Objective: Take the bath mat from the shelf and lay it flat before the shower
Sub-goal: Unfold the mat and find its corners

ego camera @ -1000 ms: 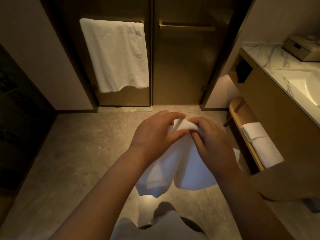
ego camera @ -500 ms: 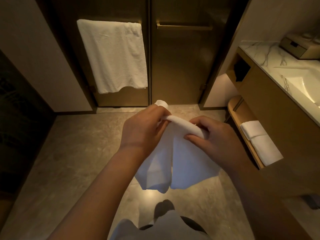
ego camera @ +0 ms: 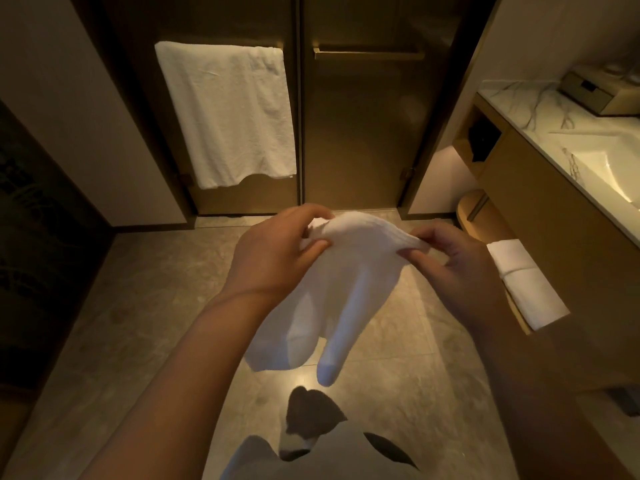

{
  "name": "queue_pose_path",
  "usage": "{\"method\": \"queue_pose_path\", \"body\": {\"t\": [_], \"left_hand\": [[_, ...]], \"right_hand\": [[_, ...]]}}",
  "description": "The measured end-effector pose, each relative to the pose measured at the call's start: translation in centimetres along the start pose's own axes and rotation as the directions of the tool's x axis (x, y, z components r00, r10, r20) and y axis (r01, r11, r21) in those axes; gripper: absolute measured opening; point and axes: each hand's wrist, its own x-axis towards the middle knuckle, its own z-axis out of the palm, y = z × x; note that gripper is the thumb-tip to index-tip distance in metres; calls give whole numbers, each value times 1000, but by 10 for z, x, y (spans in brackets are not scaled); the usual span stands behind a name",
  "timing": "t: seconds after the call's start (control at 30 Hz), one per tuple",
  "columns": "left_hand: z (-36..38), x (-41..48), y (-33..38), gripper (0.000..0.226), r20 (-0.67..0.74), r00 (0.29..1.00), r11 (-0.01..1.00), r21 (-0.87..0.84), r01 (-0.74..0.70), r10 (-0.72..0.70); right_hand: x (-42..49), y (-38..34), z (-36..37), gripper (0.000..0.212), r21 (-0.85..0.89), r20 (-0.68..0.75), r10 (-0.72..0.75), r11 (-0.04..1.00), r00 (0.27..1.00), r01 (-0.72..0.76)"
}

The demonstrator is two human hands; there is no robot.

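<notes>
I hold a white bath mat (ego camera: 346,289) in the air in front of me, above the stone floor. My left hand (ego camera: 277,251) pinches its top edge on the left and my right hand (ego camera: 450,265) pinches the same edge on the right. The mat hangs down in loose folds between them, partly unfolded. The bronze glass shower doors (ego camera: 363,133) stand closed straight ahead. A low wooden shelf (ego camera: 474,209) under the vanity at the right carries another folded white towel (ego camera: 519,278).
A white towel (ego camera: 228,112) hangs on the left door's bar. The marble vanity top (ego camera: 540,109) with a sink and a tissue box (ego camera: 602,91) is at the right. Grey floor tiles (ego camera: 138,306) spread between me and the doors. A dark wall stands at the left.
My hands have moved apart along the mat's top edge, spreading it wider. The mat has opened further and hangs lower.
</notes>
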Motion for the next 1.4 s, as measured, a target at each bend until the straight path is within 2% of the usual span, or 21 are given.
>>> {"method": "queue_pose_path", "body": {"t": [0.07, 0.27, 0.43, 0.57, 0.7, 0.83, 0.97, 1.1, 1.23, 1.3, 1.4], "left_hand": [[0, 0, 3, 44, 60, 998, 999, -46, -14, 17], [7, 0, 16, 57, 128, 987, 991, -103, -83, 96], [8, 0, 14, 45, 97, 989, 993, -52, -106, 110], [8, 5, 17, 46, 171, 968, 983, -10, -184, 183], [9, 8, 17, 15, 159, 974, 987, -26, -161, 163], [11, 9, 21, 5, 126, 975, 983, 3, -183, 181], [7, 8, 26, 3, 29, 981, 981, 23, -194, 193], [0, 7, 21, 4, -63, 985, 987, 16, -163, 163], [-12, 8, 7, 8, -141, 986, 996, -9, -87, 85], [-14, 8, 1, 9, -140, 987, 997, 6, -76, 77], [-14, 7, -5, 9, -97, 995, 1000, 11, -29, 30]], "right_hand": [[4, -5, 7, 15, -30, 11, -54, 998, 998, 54], [13, -19, 20, 12, -134, 53, -164, 976, 985, 170], [11, -21, 20, 17, -140, 89, -177, 972, 980, 189], [9, -21, 18, 22, -147, 94, -184, 969, 978, 196], [5, -18, 16, 26, -136, 80, -135, 980, 988, 145], [3, -15, 18, 20, -164, 44, -94, 981, 995, 100], [2, -13, 20, 19, -96, 17, -14, 995, 1000, 16], [-4, 0, 15, 29, -86, 187, 60, 995, 980, -44], [-16, 21, 9, 15, -75, 294, 152, 988, 944, -136], [-20, 25, 12, 13, -62, 253, 172, 985, 952, -162], [-21, 15, 22, 13, -103, 123, 122, 989, 985, -110]]}}
